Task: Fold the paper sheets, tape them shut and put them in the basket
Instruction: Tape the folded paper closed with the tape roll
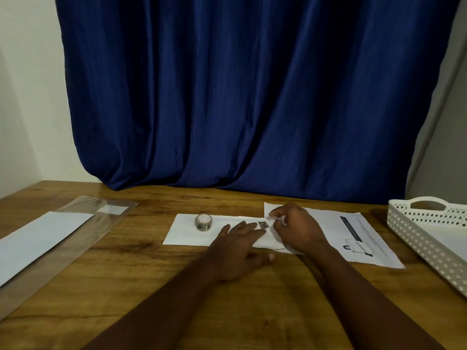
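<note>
While lying flat across the middle of the desk [141, 251], folded paper [187, 231] being held down and taped; taping step in hand, folding of this sheet judged done.

- Left hand [237, 248]: resting flat on the near right part of the folded paper, fingers straight and pressing toward the tape piece, thumb out on the wood. Grip open, holding nothing.
- Right hand [295, 228]: lying over the right end of the folded paper, fingers curled, pinching something small and pale at the fingertips, probably a tape end or backing; exact item too small to tell.
- Tape piece [263, 225]: small patterned strip sitting on the folded paper, just between the two hands, touching the left fingertips.
- Tape roll [203, 221]: standing on the left half of the folded paper, apart from both hands.
- Printed sheet [358, 236]: lying unfolded to the right, partly under the right hand and the folded paper; judged next for folding.
- Basket [414, 231]: white, perforated, at the right edge of the desk, well apart from the folded paper; contents not clear from here.
- Clear sleeve [75, 238] with white sheet [38, 238]: lying at the left of the desk, untouched.
- Blue curtain [252, 97]: hanging behind.

Next move, as judged: pressing the tape piece flat across the seam, then carrying the folded paper rightward into the basket.
</note>
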Available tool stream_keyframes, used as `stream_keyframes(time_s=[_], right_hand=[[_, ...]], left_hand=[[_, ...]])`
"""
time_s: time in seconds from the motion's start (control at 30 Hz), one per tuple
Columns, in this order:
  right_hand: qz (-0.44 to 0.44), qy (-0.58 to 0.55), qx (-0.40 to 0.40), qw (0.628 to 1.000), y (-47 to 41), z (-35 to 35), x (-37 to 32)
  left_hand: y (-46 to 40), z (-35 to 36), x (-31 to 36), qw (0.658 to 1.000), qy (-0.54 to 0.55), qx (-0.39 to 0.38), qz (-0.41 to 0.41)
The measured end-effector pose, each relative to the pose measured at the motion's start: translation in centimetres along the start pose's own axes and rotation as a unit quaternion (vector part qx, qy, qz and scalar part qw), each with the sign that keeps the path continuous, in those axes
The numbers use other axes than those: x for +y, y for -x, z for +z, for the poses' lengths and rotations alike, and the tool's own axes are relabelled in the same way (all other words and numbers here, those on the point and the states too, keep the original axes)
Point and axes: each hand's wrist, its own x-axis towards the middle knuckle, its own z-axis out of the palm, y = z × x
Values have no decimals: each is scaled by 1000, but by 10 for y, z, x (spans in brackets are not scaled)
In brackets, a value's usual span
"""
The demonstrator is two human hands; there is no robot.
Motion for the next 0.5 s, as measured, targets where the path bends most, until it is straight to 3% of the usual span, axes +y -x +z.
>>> stream_keyframes(time_s=[0.1, 0.2, 0.33, 0.5], right_hand=[[86, -42, 16, 995, -1, -4, 4], [131, -42, -7, 990, 0, -3, 4], [147, -81, -25, 985, 1, 0, -4], [173, -239, -26, 955, -4, 4, -12]], left_hand=[[3, -19, -11, 992, 34, 119, -20], [6, -36, -38, 965, 10, 239, -113], [12, -29, -75, 944, 51, 213, -246], [9, -20, -82, 926, 126, 239, -265]])
